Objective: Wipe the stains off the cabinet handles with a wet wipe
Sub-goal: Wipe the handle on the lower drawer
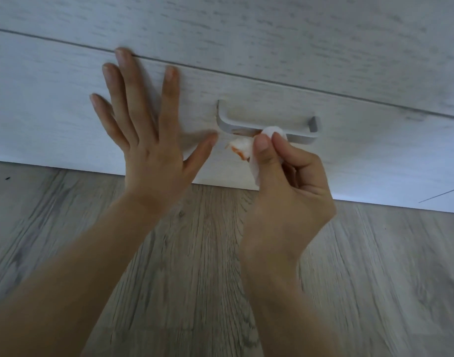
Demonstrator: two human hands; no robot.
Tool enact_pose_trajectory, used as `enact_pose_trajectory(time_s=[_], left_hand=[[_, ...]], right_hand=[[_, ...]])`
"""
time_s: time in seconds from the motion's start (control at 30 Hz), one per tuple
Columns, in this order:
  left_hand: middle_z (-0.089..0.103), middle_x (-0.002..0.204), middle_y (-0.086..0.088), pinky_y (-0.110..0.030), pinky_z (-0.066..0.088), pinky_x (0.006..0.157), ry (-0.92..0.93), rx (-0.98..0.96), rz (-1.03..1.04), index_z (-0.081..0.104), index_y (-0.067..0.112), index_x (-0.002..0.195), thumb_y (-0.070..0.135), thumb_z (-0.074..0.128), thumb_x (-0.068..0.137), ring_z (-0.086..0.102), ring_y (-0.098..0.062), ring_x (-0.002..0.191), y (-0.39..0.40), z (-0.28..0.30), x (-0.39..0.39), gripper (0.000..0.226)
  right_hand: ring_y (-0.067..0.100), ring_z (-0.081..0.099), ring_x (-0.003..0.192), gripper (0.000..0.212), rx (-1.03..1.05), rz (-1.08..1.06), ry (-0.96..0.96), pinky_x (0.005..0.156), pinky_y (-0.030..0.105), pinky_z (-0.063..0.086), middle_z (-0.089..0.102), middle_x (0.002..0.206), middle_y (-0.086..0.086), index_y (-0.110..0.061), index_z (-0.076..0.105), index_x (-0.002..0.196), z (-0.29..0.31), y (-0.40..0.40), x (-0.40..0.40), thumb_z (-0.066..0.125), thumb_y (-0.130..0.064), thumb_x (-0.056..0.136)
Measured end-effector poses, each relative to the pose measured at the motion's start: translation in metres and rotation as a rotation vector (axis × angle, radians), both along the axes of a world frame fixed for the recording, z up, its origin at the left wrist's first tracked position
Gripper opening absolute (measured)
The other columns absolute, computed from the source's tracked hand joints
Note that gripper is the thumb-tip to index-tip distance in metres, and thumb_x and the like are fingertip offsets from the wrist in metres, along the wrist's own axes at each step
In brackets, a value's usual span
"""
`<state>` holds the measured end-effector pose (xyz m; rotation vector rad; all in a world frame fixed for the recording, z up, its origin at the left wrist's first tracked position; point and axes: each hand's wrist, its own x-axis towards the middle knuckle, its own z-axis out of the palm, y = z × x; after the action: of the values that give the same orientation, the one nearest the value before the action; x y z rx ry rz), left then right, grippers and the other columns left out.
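My right hand is pinching the wet wipe, thumb on the near side and index finger curled over the top, the other fingers folded in behind. The wipe is bunched into a white wad and pressed against the front bar of the cabinet handle, roughly mid-bar and a bit toward its left half. I can see an orange-red smear on the wipe's lower left edge, and a loose flap of it hangs down along my thumb. There's a faint reddish trace on the bar just left of the wad; too blurred to say more. The handle is a pale grey squared bar with two short legs, mounted on the lowest drawer front, which is whitish wood grain. My left hand is spread flat with fingers straight and splayed, palm against that same drawer front, left of the handle; the thumb tip points toward the handle's left leg and sits just beside it, not touching as far as I can tell. The middle fingertip reaches the dark seam between this drawer and the panel above. Below the cabinet edge is grey wood-look floor, both bare forearms crossing over it.
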<state>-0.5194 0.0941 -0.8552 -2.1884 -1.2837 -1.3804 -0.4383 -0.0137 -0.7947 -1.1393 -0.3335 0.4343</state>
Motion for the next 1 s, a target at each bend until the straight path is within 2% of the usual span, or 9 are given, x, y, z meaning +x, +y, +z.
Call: enact_pose_trajectory(time_s=[0.07, 0.2, 0.33, 0.4, 0.53, 0.63, 0.83, 0.9, 1.0], left_hand=[[0.025, 0.129, -0.054, -0.066, 0.010, 0.105, 0.004, 0.005, 0.007, 0.021, 0.004, 0.138, 0.053, 0.055, 0.087, 0.011, -0.054, 0.125, 0.000, 0.000, 0.001, 0.079], [0.025, 0.129, -0.054, -0.063, 0.009, 0.105, 0.023, 0.016, 0.015, 0.022, 0.004, 0.138, 0.053, 0.055, 0.087, 0.012, -0.054, 0.124, 0.002, -0.001, -0.001, 0.078], [0.024, 0.130, -0.054, -0.046, -0.005, 0.113, 0.036, 0.028, 0.015, 0.021, 0.005, 0.138, 0.055, 0.048, 0.091, 0.009, -0.052, 0.125, 0.004, -0.001, -0.005, 0.073], [0.025, 0.130, -0.054, -0.042, -0.007, 0.113, 0.057, 0.034, 0.014, 0.021, 0.006, 0.138, 0.055, 0.047, 0.092, 0.009, -0.052, 0.126, 0.004, -0.001, -0.008, 0.073], [0.025, 0.131, -0.052, -0.042, -0.006, 0.114, 0.066, 0.031, 0.020, 0.021, 0.007, 0.139, 0.053, 0.050, 0.091, 0.010, -0.050, 0.126, 0.005, -0.003, -0.011, 0.072], [0.026, 0.131, -0.052, -0.050, -0.001, 0.112, 0.077, 0.023, 0.015, 0.021, 0.007, 0.139, 0.052, 0.052, 0.092, 0.010, -0.050, 0.126, 0.005, -0.003, -0.010, 0.073], [0.027, 0.131, -0.051, -0.039, -0.007, 0.114, 0.096, 0.037, 0.020, 0.021, 0.009, 0.140, 0.053, 0.057, 0.087, 0.011, -0.049, 0.126, 0.004, -0.001, -0.013, 0.078], [0.028, 0.132, -0.050, -0.039, -0.007, 0.114, 0.117, 0.045, 0.019, 0.021, 0.009, 0.139, 0.052, 0.053, 0.091, 0.012, -0.048, 0.126, 0.006, -0.001, -0.016, 0.073], [0.029, 0.132, -0.048, -0.042, -0.004, 0.115, 0.145, 0.056, 0.021, 0.022, 0.008, 0.139, 0.051, 0.051, 0.091, 0.013, -0.048, 0.126, 0.007, -0.002, -0.019, 0.070]], right_hand=[[0.010, 0.070, 0.083, 0.010, 0.007, -0.024, 0.009, 0.073, 0.016, 0.054, 0.074, 0.076, -0.004, -0.017, 0.073, 0.075, -0.001, 0.000, 0.002, 0.076, -0.008, 0.071], [0.009, 0.070, 0.079, 0.010, 0.018, -0.016, -0.007, 0.073, 0.017, 0.054, 0.073, 0.074, -0.004, -0.016, 0.072, 0.075, -0.002, 0.002, 0.000, 0.075, -0.007, 0.072], [0.010, 0.071, 0.078, 0.009, 0.047, -0.049, 0.002, 0.071, 0.016, 0.054, 0.073, 0.073, -0.003, -0.013, 0.071, 0.077, -0.002, 0.004, 0.001, 0.075, -0.009, 0.069], [0.010, 0.071, 0.078, 0.009, 0.046, -0.025, -0.011, 0.071, 0.016, 0.054, 0.073, 0.074, -0.003, -0.012, 0.071, 0.077, -0.004, 0.003, 0.000, 0.075, -0.005, 0.072], [0.007, 0.071, 0.079, 0.014, 0.027, -0.040, -0.111, 0.070, 0.013, 0.054, 0.074, 0.078, -0.004, -0.010, 0.071, 0.085, -0.005, -0.002, 0.001, 0.074, -0.002, 0.074], [0.005, 0.070, 0.078, 0.017, 0.037, -0.068, -0.159, 0.070, 0.014, 0.054, 0.072, 0.079, -0.005, -0.011, 0.070, 0.086, -0.006, 0.000, 0.004, 0.074, 0.001, 0.075], [0.011, 0.070, 0.077, 0.016, 0.021, -0.062, -0.226, 0.072, 0.022, 0.055, 0.071, 0.077, 0.000, -0.011, 0.070, 0.080, -0.011, 0.011, -0.011, 0.076, 0.001, 0.072], [0.009, 0.071, 0.075, 0.016, 0.071, -0.101, -0.167, 0.069, 0.018, 0.055, 0.072, 0.075, -0.003, -0.011, 0.069, 0.081, -0.011, 0.009, -0.004, 0.074, 0.003, 0.074], [0.004, 0.069, 0.074, 0.016, 0.046, -0.089, -0.247, 0.069, 0.012, 0.051, 0.069, 0.075, -0.004, -0.012, 0.068, 0.080, -0.008, 0.009, -0.005, 0.074, 0.002, 0.074]])
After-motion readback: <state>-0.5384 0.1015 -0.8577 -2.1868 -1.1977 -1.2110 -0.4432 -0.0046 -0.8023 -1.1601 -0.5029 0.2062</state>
